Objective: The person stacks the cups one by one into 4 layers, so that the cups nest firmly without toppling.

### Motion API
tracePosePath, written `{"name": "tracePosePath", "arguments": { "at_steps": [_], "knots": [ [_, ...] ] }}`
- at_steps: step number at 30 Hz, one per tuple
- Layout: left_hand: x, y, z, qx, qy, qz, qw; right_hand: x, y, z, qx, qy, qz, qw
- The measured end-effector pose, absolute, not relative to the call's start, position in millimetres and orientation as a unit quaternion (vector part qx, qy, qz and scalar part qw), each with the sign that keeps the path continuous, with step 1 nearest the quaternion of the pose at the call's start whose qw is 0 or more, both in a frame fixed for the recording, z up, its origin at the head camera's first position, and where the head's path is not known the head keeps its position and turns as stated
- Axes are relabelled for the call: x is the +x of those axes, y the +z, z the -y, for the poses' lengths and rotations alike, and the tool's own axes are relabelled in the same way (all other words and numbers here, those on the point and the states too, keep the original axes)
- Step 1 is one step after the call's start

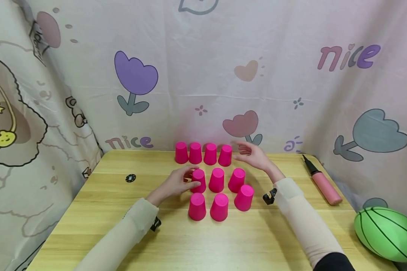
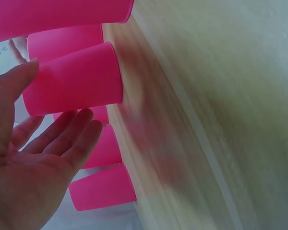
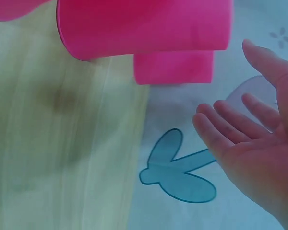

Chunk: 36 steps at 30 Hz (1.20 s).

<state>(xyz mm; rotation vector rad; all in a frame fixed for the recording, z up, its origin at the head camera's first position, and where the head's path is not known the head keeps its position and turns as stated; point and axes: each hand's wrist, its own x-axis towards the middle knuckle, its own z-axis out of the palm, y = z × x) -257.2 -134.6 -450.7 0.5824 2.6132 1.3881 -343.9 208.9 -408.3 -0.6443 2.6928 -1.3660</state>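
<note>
Pink cups stand upside down in rows on the wooden table. My left hand [image 1: 178,181] is at the left cup of the middle row [image 1: 199,181], thumb in front and fingers round its far side. In the left wrist view this cup [image 2: 74,79] sits between the thumb [image 2: 25,76] and the fingers. My right hand [image 1: 254,155] is raised beside the rightmost back-row cup [image 1: 225,156], its fingers loosely bent and holding nothing. The right wrist view shows that palm [image 3: 259,143] bare, with pink cups [image 3: 144,28] to its left.
Two more middle-row cups [image 1: 216,180] and three front cups [image 1: 197,207] stand nearby. A black chip [image 1: 130,178] lies at left. A pink hand pump [image 1: 325,187] and a green ball [image 1: 388,234] lie at right. A printed curtain [image 1: 196,75] hangs behind the table [image 1: 98,226].
</note>
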Motion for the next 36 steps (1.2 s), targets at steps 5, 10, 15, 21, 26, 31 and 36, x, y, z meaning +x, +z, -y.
{"name": "tracePosePath", "arguments": {
  "at_steps": [5, 10, 15, 21, 26, 31, 36],
  "knots": [
    [-259.3, -451.5, 134.3, 0.188, 0.463, -0.864, 0.063, -324.5, -402.6, -217.5, -0.209, -0.448, -0.869, 0.01],
    [-260.7, -445.9, 134.0, 0.174, 0.465, -0.867, 0.047, -302.5, -399.0, -224.8, -0.205, -0.449, -0.87, -0.004],
    [-263.2, -432.9, 137.7, 0.159, 0.462, -0.873, 0.022, -280.1, -398.1, -231.6, -0.198, -0.455, -0.868, -0.006],
    [-269.7, -420.5, 146.1, 0.145, 0.46, -0.876, 0.0, -256.9, -403.3, -240.0, -0.181, -0.453, -0.873, -0.011],
    [-275.4, -413.5, 150.6, 0.146, 0.459, -0.876, -0.03, -240.1, -411.7, -245.0, -0.177, -0.462, -0.869, -0.01],
    [-282.3, -406.5, 154.6, 0.141, 0.475, -0.867, -0.058, -225.4, -421.5, -247.5, -0.176, -0.46, -0.87, -0.005],
    [-292.3, -399.4, 155.8, 0.146, 0.484, -0.859, -0.079, -215.0, -430.6, -247.3, -0.177, -0.464, -0.868, -0.002]
  ]
}}
